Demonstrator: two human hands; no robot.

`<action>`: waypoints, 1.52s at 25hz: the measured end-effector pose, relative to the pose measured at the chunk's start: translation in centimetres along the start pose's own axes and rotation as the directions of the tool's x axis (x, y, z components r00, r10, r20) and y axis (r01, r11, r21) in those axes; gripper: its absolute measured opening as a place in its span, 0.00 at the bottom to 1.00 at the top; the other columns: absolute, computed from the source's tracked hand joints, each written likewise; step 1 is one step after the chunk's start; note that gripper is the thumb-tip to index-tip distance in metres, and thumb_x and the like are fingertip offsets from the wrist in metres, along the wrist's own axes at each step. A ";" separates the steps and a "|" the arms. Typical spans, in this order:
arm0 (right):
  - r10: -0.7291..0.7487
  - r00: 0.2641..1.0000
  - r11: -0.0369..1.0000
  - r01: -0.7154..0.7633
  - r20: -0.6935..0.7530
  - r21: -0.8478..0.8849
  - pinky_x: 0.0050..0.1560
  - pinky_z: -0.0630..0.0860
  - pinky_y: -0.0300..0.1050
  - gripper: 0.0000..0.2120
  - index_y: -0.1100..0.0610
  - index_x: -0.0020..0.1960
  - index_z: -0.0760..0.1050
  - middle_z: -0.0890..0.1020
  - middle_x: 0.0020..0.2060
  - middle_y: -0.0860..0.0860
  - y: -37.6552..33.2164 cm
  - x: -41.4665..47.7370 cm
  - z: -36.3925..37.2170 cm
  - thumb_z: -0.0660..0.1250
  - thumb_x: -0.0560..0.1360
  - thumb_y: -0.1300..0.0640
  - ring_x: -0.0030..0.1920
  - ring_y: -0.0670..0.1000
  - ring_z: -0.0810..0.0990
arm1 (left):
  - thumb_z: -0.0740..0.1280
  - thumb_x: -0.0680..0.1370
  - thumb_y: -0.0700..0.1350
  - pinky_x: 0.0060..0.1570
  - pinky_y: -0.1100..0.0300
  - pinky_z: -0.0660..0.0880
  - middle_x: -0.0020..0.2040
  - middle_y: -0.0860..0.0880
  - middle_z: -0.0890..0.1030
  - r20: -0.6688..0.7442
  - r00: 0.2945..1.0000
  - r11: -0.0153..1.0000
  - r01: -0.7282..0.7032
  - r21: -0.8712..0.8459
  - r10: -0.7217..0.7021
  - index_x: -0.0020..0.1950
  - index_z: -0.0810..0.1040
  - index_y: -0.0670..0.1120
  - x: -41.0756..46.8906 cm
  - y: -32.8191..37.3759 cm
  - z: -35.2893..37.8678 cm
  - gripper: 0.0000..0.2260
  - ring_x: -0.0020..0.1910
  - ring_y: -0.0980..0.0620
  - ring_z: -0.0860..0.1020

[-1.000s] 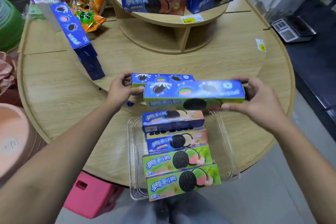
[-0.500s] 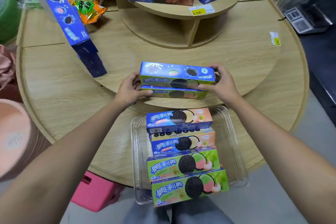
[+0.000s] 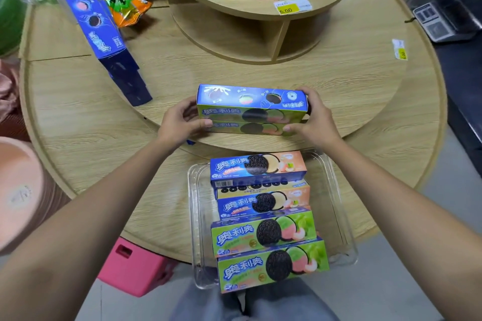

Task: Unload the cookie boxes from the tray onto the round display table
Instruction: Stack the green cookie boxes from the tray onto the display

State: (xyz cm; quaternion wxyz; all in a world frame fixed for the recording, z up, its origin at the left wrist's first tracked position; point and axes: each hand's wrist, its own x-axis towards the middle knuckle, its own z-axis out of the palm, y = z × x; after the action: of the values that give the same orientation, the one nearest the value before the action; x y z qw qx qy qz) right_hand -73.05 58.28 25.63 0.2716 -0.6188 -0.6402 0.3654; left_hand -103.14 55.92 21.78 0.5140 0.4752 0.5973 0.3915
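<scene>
Stacked box lower; tray four-boxed.

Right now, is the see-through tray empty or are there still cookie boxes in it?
Not empty. The clear tray still holds four cookie boxes: two peach-and-blue ones at the far end, two green ones nearer.

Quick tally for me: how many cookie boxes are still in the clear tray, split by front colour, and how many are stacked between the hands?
Green-front boxes in the clear tray: 2
Peach-front boxes in the tray: 2
Green boxes stacked on the table's middle tier, between the left hand and right hand: 2
Total: 6
</scene>
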 end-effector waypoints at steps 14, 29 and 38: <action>0.347 0.932 0.896 -0.361 0.101 0.257 0.47 0.76 0.40 0.27 0.59 0.65 0.68 0.75 0.61 0.61 1.0 -5.5 -0.8 0.71 0.68 0.69 0.49 0.50 0.76 | 0.64 0.73 0.30 0.49 0.66 0.74 0.64 0.39 0.75 -0.320 0.914 0.961 0.192 -0.200 -0.250 0.65 0.70 0.39 -8.6 -0.5 2.4 0.20 0.49 0.55 0.76; 0.616 0.736 0.777 -0.510 0.280 -0.369 0.45 0.77 0.44 0.41 0.52 0.60 0.66 0.83 0.49 0.48 3.8 -23.3 1.5 0.80 0.52 0.45 0.48 0.51 0.81 | 0.77 0.64 0.53 0.59 0.54 0.73 0.61 0.46 0.78 -0.084 0.831 0.812 0.555 0.182 -0.549 0.72 0.60 0.44 -20.5 -4.2 9.9 0.42 0.58 0.46 0.78; 0.563 0.818 0.816 -0.528 0.119 -0.236 0.44 0.74 0.45 0.38 0.54 0.57 0.70 0.80 0.45 0.48 3.9 -24.6 1.4 0.83 0.51 0.54 0.47 0.54 0.80 | 0.78 0.63 0.37 0.34 0.65 0.77 0.44 0.47 0.82 -0.096 0.849 0.854 0.511 -0.101 -0.519 0.57 0.73 0.39 -21.4 -4.0 8.8 0.26 0.34 0.58 0.82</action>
State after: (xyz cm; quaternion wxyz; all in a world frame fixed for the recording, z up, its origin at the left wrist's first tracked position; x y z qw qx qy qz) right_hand -69.70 33.64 24.24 0.0341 -0.7636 -0.4895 0.4197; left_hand -94.74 34.04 21.69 0.5801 0.2547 0.7180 0.2884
